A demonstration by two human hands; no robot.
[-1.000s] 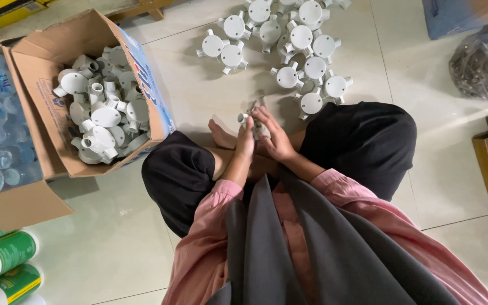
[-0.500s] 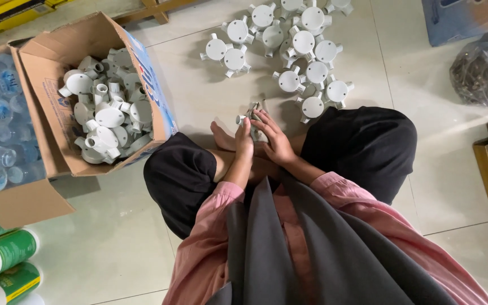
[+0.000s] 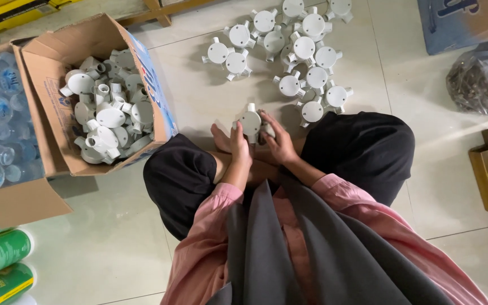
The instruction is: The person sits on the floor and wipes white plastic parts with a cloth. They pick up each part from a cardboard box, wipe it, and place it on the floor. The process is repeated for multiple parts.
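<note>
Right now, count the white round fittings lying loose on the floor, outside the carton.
14 fittings, clustered on the tiles: three left, seven at the top, four nearest the right knee. Overlaps may hide one.

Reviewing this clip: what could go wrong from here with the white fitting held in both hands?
1. The white round fitting sits between the left hand and right hand above the tiled floor; a slip could drop it onto the bare foot just below.
2. The loose fittings on the floor lie close to the knee; a leg shift might scatter them.
</note>
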